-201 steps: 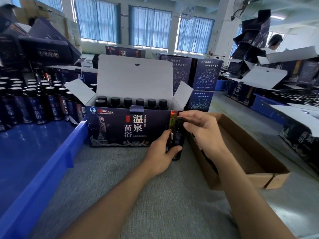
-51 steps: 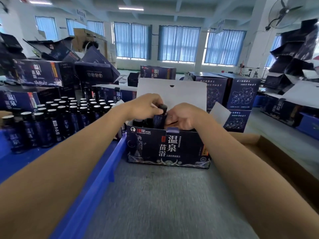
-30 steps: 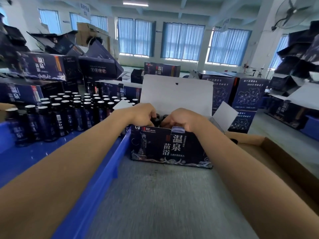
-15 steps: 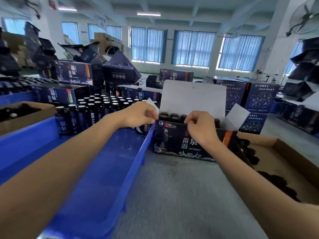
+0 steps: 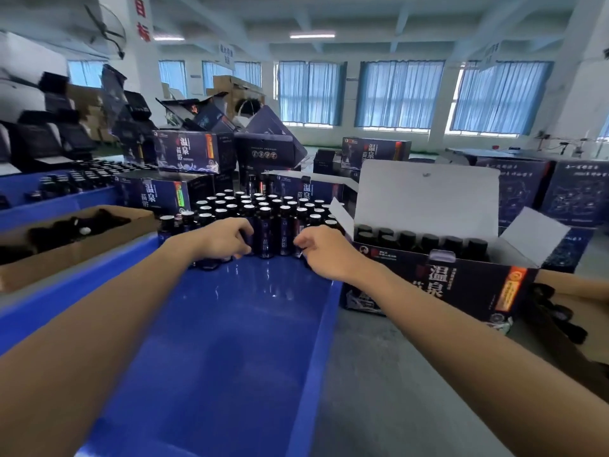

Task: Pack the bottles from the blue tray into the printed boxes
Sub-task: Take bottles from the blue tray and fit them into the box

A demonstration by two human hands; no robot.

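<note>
The blue tray point(image 5: 321, 341) fills the middle of the view, its near floor bare. Several dark bottles point(image 5: 263, 209) with black caps stand packed at its far end. My left hand point(image 5: 224, 240) is at the front row, fingers curled round a bottle point(image 5: 246, 237). My right hand point(image 5: 318, 249) reaches in over the tray's right side, and its curled fingertips close on a bottle point(image 5: 298, 240) at the row's right end. To the right stands the open printed box point(image 5: 438, 285), white lid point(image 5: 428, 196) up, with black bottle caps point(image 5: 425, 237) showing inside.
A brown cardboard box point(image 5: 75, 245) with dark items sits left of the tray, another brown carton point(image 5: 580, 301) right of the printed box. Closed printed boxes point(image 5: 188, 153) are stacked behind the bottles. Grey table surface point(image 5: 395, 374) lies in front of the printed box.
Both hands left the open printed box and moved left to the front row of bottles in the blue tray. The view swung left with them.
</note>
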